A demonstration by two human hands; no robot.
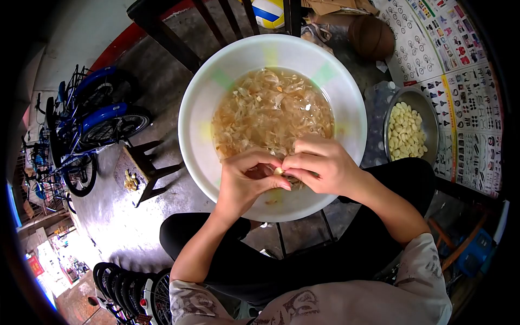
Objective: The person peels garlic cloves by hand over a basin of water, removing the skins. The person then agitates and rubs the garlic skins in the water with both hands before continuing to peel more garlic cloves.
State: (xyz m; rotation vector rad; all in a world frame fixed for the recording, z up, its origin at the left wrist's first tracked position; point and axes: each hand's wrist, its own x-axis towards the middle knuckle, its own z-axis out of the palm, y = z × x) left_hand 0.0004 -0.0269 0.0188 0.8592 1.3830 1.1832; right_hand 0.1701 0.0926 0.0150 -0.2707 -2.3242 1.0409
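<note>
Over the near side of a wide white basin [189, 130], my left hand [245, 176] and my right hand [320, 165] meet fingertip to fingertip. Pinched between them is a small pale garlic clove [278, 171]; both thumbs and index fingers are closed around it. Below the hands, the basin holds brownish water crowded with floating garlic skins [271, 108]. A metal bowl [431, 114] of peeled garlic cloves [405, 132] stands right of the basin.
A dark wooden chair [162, 35] is behind the basin, with a volleyball [268, 12] and a basketball [371, 37] nearby. Newspaper-like printed sheets [460, 97] cover the right side. A small wooden stool [149, 168] and blue bicycles [100, 116] stand at left.
</note>
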